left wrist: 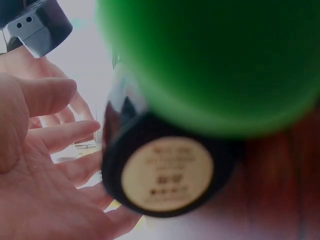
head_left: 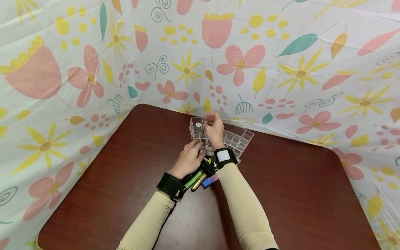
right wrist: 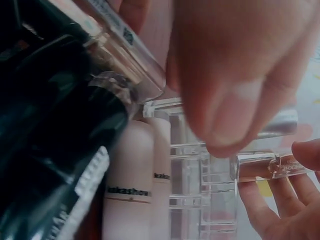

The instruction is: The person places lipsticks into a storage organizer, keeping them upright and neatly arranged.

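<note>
Fingers spread loosely, my left hand [head_left: 187, 159] rests at the front edge of a clear plastic organizer [head_left: 247, 138]. A fingertip touches its dividers in the right wrist view. My right hand [head_left: 214, 130] is above the organizer's left part and pinches a clear lip gloss tube [right wrist: 260, 166] with brownish-pink contents. A silver-topped container [head_left: 198, 125] stands in the left compartment. Two pale pink tubes [right wrist: 129, 175] lie against the organizer's near side. Beneath the left wrist, a green tube [head_left: 193, 180] and a round black-bottomed item [left wrist: 167, 172] lie close to the camera.
A gold tube [head_left: 199, 182] and a blue-purple box [head_left: 210, 181] lie on the brown table [head_left: 297, 187] between the forearms. Black packages [right wrist: 55, 125] crowd near the right wrist. A flowered cloth [head_left: 187, 69] hangs behind the table.
</note>
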### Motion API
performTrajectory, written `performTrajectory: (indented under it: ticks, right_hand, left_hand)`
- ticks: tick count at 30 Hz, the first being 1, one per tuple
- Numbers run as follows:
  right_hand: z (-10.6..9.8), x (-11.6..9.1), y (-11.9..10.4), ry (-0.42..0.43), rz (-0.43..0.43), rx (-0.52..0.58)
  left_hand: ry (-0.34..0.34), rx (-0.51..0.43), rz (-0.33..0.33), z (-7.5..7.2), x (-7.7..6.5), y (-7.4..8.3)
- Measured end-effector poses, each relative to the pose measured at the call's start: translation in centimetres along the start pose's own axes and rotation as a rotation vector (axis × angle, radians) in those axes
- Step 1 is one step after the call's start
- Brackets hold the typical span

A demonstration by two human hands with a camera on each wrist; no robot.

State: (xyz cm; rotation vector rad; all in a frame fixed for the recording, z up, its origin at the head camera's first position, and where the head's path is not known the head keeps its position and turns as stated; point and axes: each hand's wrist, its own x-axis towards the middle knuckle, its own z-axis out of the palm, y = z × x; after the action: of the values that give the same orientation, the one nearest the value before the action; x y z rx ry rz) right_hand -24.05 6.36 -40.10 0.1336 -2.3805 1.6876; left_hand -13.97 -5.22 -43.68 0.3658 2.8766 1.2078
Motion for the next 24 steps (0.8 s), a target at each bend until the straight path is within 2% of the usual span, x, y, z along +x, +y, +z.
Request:
performTrajectory:
  ticks: [5, 14, 24]
  right_hand:
    - [0.1, -0.3, 0.3, 0.020, -0.014, -0.030]
    - [0.3, -1.0, 0.9, 0.031, -0.126, -0.066]
    - [0.2, -1.3, 1.4, 0.044, -0.174, -0.020]
  left_hand:
    - [-0.012, -0.005, -0.010, 0.1, 0.0, 0.1]
    - [-0.041, 0.027, -0.030, 0.0, -0.2, 0.2]
    - [-0.064, 0.045, -0.028, 0.2, -0.3, 0.1]
